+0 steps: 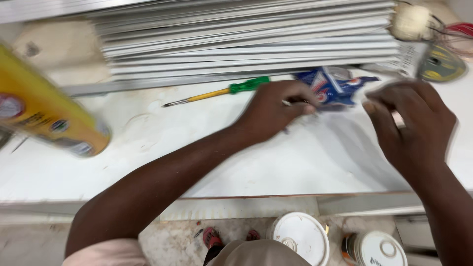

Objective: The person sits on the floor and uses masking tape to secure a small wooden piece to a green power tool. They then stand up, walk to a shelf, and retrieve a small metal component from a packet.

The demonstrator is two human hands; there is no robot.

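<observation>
a: while the left hand (273, 111) lay on the white table (276, 167), what did it grasp?

b: it was curled around the left end of a crumpled blue and white packet (331, 87), fingers pinched on it. something thin poked out between the fingers, too blurred to name.

a: and the right hand (416, 125)?

b: it was at the packet's right end, fingers bent over, but motion blur hid the fingertips, so i could not tell whether it gripped the packet or only touched it.

a: where did the packet sit?

b: toward the table's far edge, right of the middle, just in front of a stack of long pale grey strips (251, 39) that ran along that far edge.

a: anything else near the hands?

b: a screwdriver with a green handle and yellow shaft (221, 91) lay just beside the left hand, tip pointing toward the left edge. a yellow spray can (44, 116) lay tilted at the left edge, well apart. at the far right corner sat a yellow and grey tool (440, 63). below the near edge, on the floor, stood 2 white-lidded tubs (300, 237).
</observation>
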